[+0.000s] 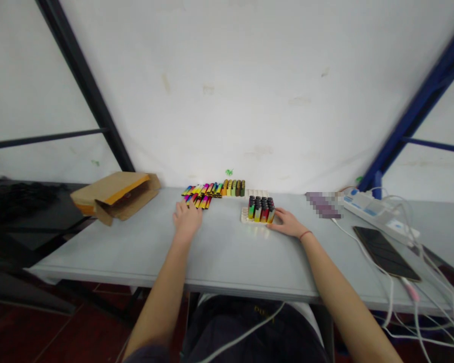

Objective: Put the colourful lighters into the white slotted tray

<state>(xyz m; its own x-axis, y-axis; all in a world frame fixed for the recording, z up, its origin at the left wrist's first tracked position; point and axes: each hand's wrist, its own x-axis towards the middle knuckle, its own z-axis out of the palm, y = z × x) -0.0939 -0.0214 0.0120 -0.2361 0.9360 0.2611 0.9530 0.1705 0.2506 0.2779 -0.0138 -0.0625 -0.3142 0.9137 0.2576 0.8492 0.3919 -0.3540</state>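
Observation:
My left hand (187,220) reaches to the near edge of a pile of shiny, multicoloured lighter sleeves (204,202). Its fingers are slightly apart and bent down at the pile; whether the tips touch a sleeve is hard to see. My right hand (288,224) grips the right end of a white slotted tray (244,216), thumb in front and fingers behind. Upright lighters (261,209) with black tops and coloured bodies fill most of that tray, leaving slots bare at its left end. Behind it, a second group of yellow, green and dark lighter bodies (233,188) stands in rows.
Another pale slotted tray (258,193) lies near the wall. An opened cardboard box (115,194) rests at the table's left. On the right are a phone (386,252), a blurred-out flat object (323,205), a white power strip (380,214) and tangled white cables.

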